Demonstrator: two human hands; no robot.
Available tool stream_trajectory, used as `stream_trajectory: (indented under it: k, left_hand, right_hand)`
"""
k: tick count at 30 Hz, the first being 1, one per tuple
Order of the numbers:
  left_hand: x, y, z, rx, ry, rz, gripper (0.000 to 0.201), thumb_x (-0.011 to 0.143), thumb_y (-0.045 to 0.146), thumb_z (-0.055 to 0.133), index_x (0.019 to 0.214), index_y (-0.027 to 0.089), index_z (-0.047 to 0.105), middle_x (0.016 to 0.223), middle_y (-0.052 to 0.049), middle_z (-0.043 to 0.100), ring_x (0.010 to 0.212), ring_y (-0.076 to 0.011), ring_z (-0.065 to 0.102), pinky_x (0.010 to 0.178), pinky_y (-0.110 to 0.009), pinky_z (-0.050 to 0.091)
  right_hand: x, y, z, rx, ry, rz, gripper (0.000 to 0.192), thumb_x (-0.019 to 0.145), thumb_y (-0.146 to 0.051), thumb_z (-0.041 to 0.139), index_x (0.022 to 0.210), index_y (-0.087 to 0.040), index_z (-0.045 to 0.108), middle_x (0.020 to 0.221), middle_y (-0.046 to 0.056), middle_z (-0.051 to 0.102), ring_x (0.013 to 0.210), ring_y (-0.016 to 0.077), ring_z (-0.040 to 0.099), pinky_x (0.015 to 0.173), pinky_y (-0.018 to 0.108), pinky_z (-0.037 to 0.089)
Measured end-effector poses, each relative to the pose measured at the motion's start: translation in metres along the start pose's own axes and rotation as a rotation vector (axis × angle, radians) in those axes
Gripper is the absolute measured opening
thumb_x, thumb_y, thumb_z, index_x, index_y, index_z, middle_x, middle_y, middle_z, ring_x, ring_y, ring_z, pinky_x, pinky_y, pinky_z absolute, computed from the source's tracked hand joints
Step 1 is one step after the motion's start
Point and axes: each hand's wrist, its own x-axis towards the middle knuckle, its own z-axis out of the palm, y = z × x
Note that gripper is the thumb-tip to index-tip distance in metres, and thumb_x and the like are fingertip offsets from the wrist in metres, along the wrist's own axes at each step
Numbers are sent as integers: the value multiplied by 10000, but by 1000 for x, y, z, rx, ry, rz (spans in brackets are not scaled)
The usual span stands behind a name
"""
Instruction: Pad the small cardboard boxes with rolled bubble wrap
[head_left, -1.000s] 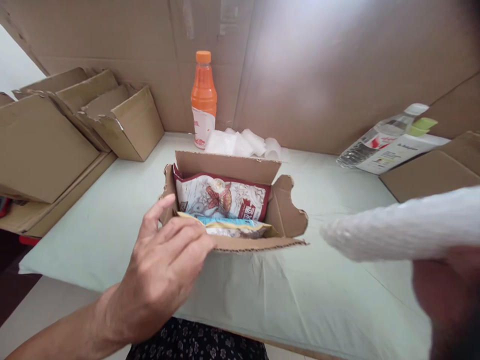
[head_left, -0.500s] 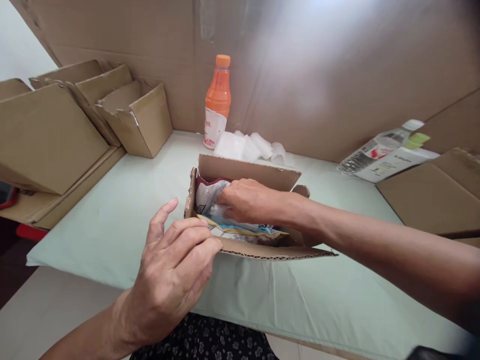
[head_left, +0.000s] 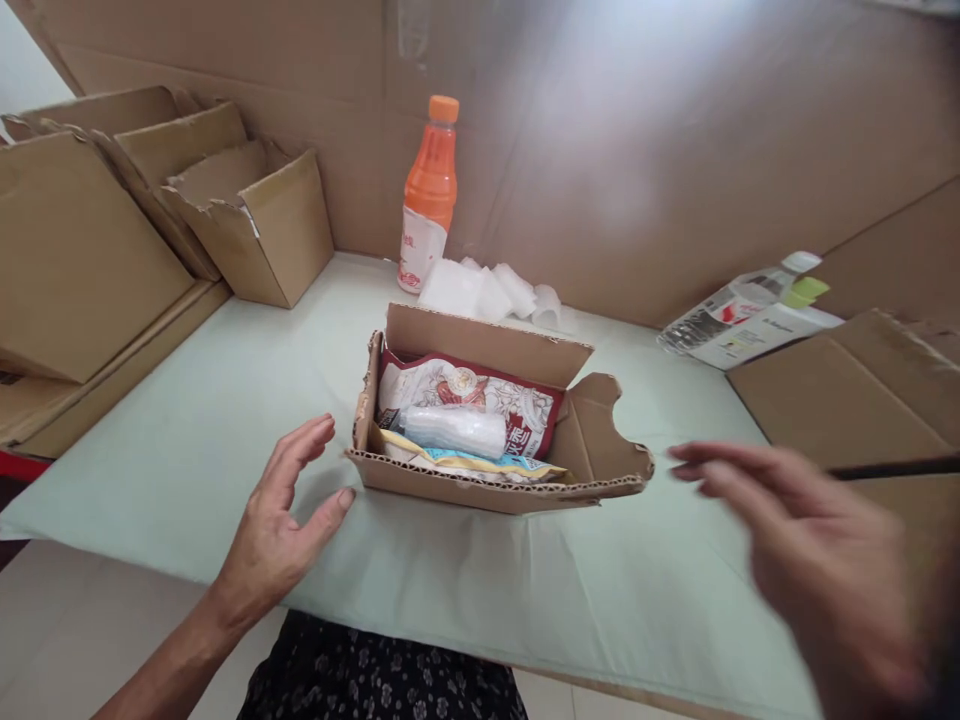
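Cardboard box (head_left: pixel 480 490) sits between both spread, empty hands, left (head_left: pixel 281 525) nearer, right (head_left: pixel 810 560).

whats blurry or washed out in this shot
Head view: the right hand is smeared by motion blur; the left hand and the cardboard box are sharp; a bright glare patch whitens the cardboard wall; edges bow from wide-angle distortion.
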Motion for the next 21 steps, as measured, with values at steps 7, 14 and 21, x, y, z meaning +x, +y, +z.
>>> stream_trajectory:
  k: [7, 14, 21]
  left_hand:
    - [29, -8, 34, -292, -129, -171, 494, 906, 396, 665, 1339, 193, 543, 1269, -127, 655, 1138, -240, 676, 977, -374, 573]
    - [70, 34, 89, -484, -270, -103, 683, 814, 369, 707, 1432, 191, 477, 1417, -131, 595, 1283, -280, 576, 1055, -390, 491]
    - [55, 30, 98, -553, -507, -87, 549, 864, 366, 694, 1366, 192, 557, 1391, -113, 627, 1265, -279, 600, 1073, -376, 482]
  right_hand:
    - [-33, 6, 105, 144, -349, 32, 454, 845, -551, 630, 1095, -172, 639, 1025, 120, 739, 872, 264, 675, 703, 385, 560]
    - [-55, 34, 74, 39, -90, 186, 454, 793, -643, 660, 890, -203, 607, 812, 74, 705, 700, 231, 643, 595, 341, 507]
    - [-127, 82, 27, -9, -6, 121, 907, 667, -743, 772, 1341, -175, 552, 1275, 162, 654, 1253, 383, 584, 1089, 546, 458]
